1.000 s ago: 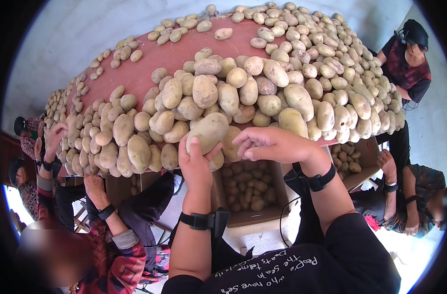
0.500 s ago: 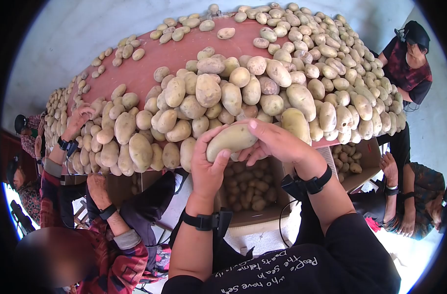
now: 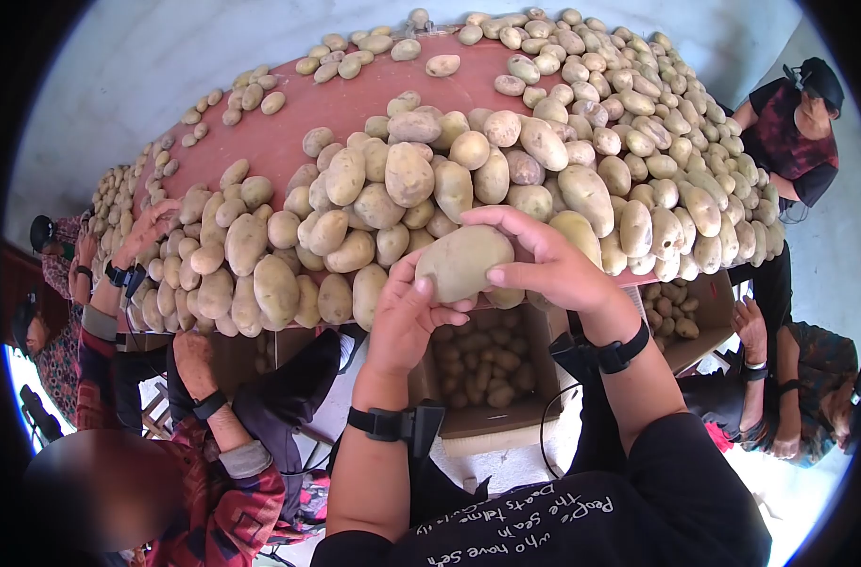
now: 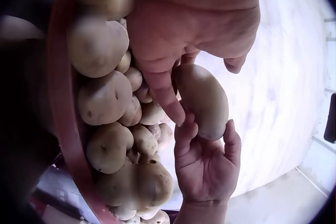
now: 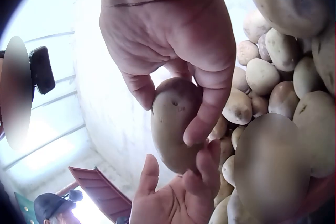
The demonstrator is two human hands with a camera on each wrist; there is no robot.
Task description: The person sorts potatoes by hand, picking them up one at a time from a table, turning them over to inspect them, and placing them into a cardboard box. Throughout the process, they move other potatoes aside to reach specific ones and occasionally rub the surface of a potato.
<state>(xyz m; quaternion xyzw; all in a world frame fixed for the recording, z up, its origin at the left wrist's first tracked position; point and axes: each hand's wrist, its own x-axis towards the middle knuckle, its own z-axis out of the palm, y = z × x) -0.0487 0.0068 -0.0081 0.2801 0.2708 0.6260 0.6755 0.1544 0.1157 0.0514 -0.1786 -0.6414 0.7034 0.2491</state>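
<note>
Between both hands a large, pale, oval potato [image 3: 464,265] is held up in front of the heaped table. My right hand [image 3: 564,263] grips its right end, thumb on the near side and fingers over the far side. At the other end, the fingers of my left hand [image 3: 402,317] curl against the underside. The right wrist view shows the potato [image 5: 176,124] between the thumb and fingers of the right hand [image 5: 173,29]. Seen from the left wrist, the left hand [image 4: 194,29] has its fingers along the potato [image 4: 203,100] and its thumb spread away.
Potatoes [image 3: 407,175] lie heaped along the near side of the red table [image 3: 355,104]. Below its edge stands a cardboard box [image 3: 492,437] holding potatoes, with another box [image 3: 704,331] to the right. Other people sit nearby; one person's hand [image 3: 147,231] reaches onto the heap at left.
The potato went from the left hand alone to between both hands, turning and shifting right. The right hand closed around its right end. The neighbour's hand at left moved onto the heap.
</note>
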